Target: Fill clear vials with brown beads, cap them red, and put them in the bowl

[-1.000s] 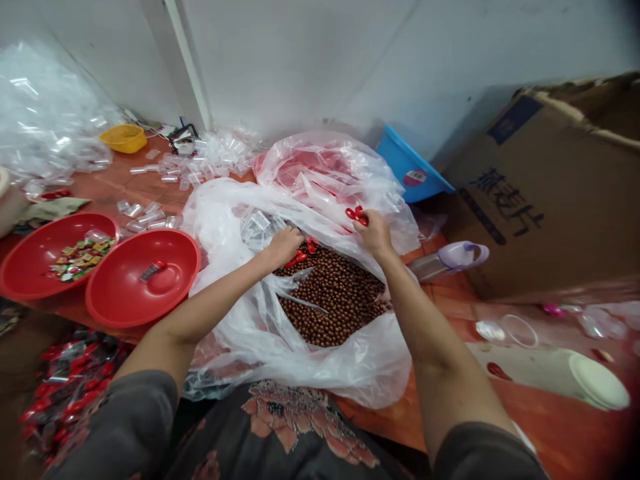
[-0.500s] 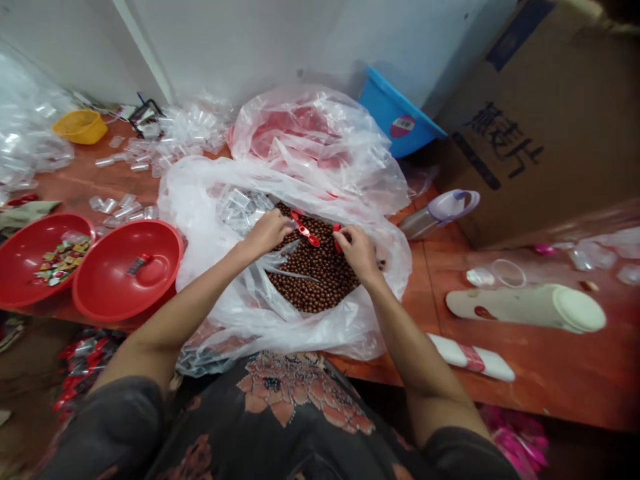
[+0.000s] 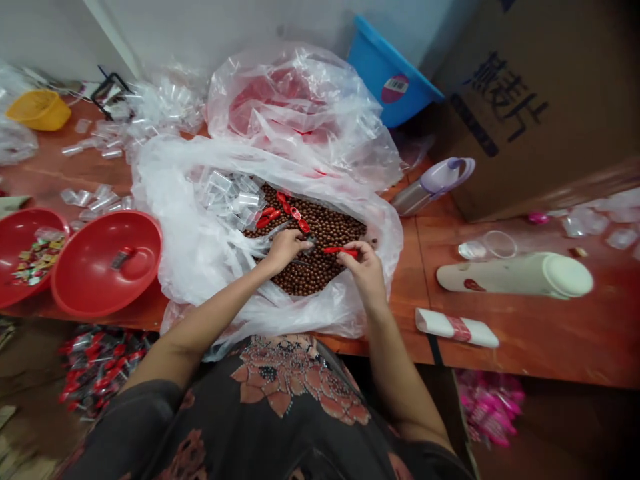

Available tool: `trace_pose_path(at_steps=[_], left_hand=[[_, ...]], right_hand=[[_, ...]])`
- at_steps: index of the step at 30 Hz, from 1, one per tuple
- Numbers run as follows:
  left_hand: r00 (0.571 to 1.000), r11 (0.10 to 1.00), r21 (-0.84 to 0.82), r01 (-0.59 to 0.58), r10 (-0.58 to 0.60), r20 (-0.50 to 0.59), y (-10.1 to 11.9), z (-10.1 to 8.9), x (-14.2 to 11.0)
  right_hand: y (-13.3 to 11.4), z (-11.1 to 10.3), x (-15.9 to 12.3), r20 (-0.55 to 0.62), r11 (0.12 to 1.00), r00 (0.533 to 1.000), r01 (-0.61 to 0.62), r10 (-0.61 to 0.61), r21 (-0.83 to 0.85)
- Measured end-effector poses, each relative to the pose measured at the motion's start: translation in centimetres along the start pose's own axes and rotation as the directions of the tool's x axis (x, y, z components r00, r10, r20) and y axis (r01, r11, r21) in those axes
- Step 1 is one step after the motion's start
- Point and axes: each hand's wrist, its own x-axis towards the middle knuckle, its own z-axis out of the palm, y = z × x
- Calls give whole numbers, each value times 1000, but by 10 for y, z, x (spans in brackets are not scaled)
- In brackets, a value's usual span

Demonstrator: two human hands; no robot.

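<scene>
Reddish wooden table (image 3: 550, 347) below white wall (image 3: 225, 27), cardboard box (image 3: 530, 113) at right. Brown round balls (image 3: 325, 230) heaped inside white plastic bag (image 3: 160, 200), small red plastic pieces (image 3: 287, 207) lying on top. Right hand (image 3: 365, 270) pinching red plastic stick (image 3: 340, 251) above heap; left hand (image 3: 285, 250) closed in pinch, held item unclear.

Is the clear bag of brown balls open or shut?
Open: the clear plastic bag has its mouth spread wide, with the brown balls showing inside.
</scene>
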Motion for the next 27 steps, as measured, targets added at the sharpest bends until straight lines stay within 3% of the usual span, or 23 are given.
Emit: trace_pose_path(at_steps=[4,10,16,19,23,27], left_hand=[[999,985,-174,15,-21,-32,-2,18,1],[993,968,-249,21,-49,-107,0,34,3],[997,947,-321,6,-32,-75,-7,36,4],[997,944,-328,-21,-5,-76,-11,34,5],[997,926,-375,-53,30,-66,-13,30,5],[1000,840,-542,20,-6,28,-8,25,-2]], right_hand=[[19,-10,-12,39,955,998,61,-52,-290],[30,-6,-14,62,950,996,76,-60,-302],[30,-10,-14,90,923,988,152,-129,-354],[29,-14,-11,44,947,990,139,-132,-289],[30,-13,-3,-29,998,999,39,-40,-43],[23,-7,4,-39,996,999,25,-22,80]])
